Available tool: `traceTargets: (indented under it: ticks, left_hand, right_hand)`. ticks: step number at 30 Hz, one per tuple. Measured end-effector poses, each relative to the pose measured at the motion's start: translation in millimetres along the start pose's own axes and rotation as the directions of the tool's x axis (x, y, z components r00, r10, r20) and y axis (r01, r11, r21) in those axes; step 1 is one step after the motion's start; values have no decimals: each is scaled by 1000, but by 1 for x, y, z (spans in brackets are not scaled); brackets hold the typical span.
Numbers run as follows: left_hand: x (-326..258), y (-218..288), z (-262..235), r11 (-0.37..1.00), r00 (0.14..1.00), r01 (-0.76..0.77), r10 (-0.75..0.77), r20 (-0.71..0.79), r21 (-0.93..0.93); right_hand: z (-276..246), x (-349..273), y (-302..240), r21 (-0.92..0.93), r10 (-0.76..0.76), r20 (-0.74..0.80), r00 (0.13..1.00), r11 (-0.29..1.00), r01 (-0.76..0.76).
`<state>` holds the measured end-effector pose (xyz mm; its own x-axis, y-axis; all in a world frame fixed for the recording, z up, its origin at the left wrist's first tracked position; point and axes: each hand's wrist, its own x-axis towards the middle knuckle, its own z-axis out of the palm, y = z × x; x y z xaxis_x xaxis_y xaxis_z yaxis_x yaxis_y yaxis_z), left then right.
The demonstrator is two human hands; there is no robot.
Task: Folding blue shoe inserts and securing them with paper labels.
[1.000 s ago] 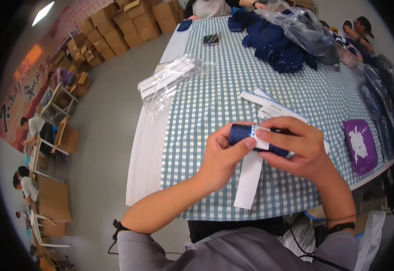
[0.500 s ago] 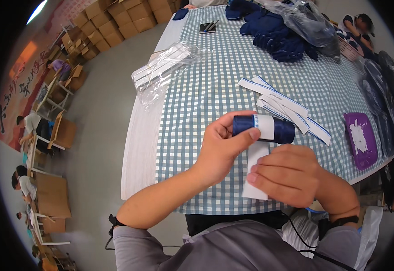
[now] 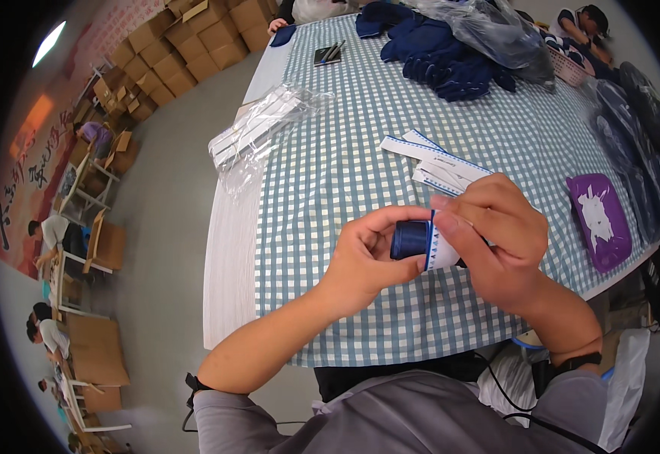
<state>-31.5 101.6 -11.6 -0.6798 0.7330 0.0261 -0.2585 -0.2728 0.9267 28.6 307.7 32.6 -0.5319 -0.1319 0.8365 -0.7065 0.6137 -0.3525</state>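
Both forearms are raised from the lower edge and brought close together, the left hand (image 3: 366, 259) curled with thumb and fingers pinched inward, the right hand (image 3: 496, 238) bent over beside it, its fingers closed and knuckles turned upward.

One navy roll (image 3: 409, 239); one purple tray (image 3: 601, 219)

Labels, packaging and signage around the checked table

A white paper label band (image 3: 442, 246) wraps the navy roll; white label strips (image 3: 434, 160) lie beyond it, clear plastic sleeves (image 3: 258, 132) at the left edge, cardboard boxes (image 3: 194, 41) stacked behind, and probably a red banner (image 3: 31, 170) far left.
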Motion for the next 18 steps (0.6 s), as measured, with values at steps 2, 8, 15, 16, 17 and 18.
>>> traceTargets:
  ticks: [2,8,15,16,17,18]
  left_hand:
    - [1,-1,1,999,999,-34,34,20,21]
    - [-6,3,5,994,997,-71,69,25,79]
    - [-7,-4,4,959,965,-255,243,102,125]
    - [-7,-4,4,958,962,-263,251,107,115]
    - [-7,-4,4,958,962,-263,251,110,116]
    - [-8,-4,3,956,961,-266,252,113,128]
  right_hand:
    - [-1,1,1,-16,49,-14,999,999,-49]
    - [3,-1,3,18,69,-22,997,997,-69]
    - [2,-2,6,45,109,-8,994,993,-108]
    - [2,-3,7,67,104,-1,995,992,-104]
    - [3,-4,8,66,104,-3,995,992,-104]
    - [3,-6,8,78,128,1,992,989,-128]
